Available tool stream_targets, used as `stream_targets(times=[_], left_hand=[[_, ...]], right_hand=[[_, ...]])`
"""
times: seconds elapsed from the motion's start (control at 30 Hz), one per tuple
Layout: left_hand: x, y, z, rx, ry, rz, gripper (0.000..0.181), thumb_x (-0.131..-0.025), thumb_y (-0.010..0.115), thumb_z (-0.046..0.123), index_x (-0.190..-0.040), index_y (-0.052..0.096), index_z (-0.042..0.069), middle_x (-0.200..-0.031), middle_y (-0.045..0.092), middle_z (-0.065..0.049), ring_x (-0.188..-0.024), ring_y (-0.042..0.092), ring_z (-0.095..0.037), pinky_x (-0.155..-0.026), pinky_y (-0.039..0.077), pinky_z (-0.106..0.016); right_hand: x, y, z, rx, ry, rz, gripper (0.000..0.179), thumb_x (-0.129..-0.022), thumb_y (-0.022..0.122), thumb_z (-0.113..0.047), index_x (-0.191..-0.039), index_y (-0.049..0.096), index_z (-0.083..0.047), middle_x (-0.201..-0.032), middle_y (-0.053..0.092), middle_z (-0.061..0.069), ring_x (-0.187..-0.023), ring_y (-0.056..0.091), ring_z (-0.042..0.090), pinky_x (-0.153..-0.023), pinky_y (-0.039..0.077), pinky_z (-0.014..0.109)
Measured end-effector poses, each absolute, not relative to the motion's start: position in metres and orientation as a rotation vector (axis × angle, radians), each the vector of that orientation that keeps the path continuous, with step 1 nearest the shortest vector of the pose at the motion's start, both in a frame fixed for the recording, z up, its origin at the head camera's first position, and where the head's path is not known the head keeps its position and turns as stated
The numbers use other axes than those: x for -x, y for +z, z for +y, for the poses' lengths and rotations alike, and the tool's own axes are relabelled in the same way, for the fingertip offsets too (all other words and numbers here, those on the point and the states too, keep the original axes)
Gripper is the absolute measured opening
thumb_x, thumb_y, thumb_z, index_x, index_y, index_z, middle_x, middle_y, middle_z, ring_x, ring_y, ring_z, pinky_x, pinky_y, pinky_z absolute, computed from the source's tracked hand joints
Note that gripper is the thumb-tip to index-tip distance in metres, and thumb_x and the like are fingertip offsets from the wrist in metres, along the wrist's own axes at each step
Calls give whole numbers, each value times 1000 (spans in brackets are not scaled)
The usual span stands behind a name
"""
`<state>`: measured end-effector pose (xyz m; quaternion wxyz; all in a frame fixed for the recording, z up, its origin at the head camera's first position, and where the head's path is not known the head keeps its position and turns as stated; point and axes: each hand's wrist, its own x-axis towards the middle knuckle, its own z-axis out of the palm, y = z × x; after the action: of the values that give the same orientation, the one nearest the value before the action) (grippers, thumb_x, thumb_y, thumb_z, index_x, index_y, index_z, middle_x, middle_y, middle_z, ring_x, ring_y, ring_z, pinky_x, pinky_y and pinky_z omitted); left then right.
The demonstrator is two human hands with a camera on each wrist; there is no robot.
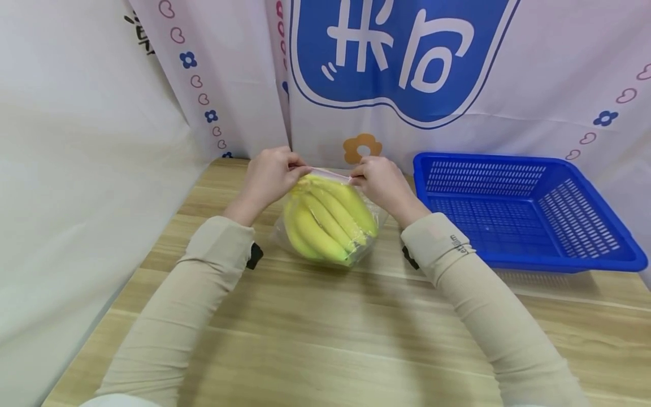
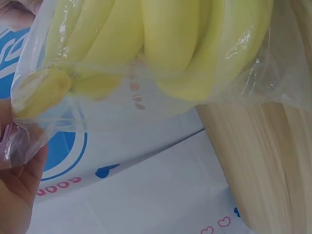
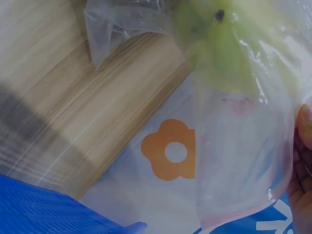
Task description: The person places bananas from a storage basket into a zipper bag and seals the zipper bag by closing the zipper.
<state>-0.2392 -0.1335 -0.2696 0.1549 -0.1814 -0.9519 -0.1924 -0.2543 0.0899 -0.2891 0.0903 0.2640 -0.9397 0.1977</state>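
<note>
A bunch of yellow bananas [image 1: 325, 217] sits inside a clear zip bag [image 1: 330, 174], whose pinkish top strip runs between both hands. My left hand [image 1: 272, 175] pinches the strip's left end between thumb and fingers, beside the banana stem. At the other end my right hand [image 1: 381, 183] pinches the bag's top corner. In the left wrist view the bag's plastic [image 2: 161, 114] bunches between the left thumb and fingers. The right wrist view shows the right fingers [image 3: 302, 170] at the bag's edge, with greenish banana ends [image 3: 219, 48] behind the film.
A blue perforated plastic basket [image 1: 529, 263] stands on the wooden table [image 1: 305, 333], right of the right hand. Behind the table hangs a printed white cloth [image 1: 244, 73] with a blue emblem. A plain white sheet [image 1: 76, 169] borders the left side.
</note>
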Motion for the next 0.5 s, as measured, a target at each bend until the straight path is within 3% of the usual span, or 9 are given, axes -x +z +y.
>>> stream_targets(times=[0.27, 0.5], left_hand=[[240, -269, -138, 499, -541, -2727, 20, -89, 67, 25, -94, 76, 8, -86, 68, -12, -75, 63, -27, -65, 50, -40], [240, -267, -160, 384, -585, -2724, 22, -89, 67, 25, -95, 75, 5, -95, 71, -13, -85, 65, -29, -73, 51, -43]], right_hand=[[255, -289, 95, -819, 493, -2774, 20, -90, 66, -15, -103, 74, -3, -94, 69, 12, -91, 65, 28, -84, 54, 40], [259, -297, 120, -759, 393, -2806, 20, -90, 65, -16, -101, 74, -2, -95, 68, 13, -92, 64, 31, -86, 53, 43]])
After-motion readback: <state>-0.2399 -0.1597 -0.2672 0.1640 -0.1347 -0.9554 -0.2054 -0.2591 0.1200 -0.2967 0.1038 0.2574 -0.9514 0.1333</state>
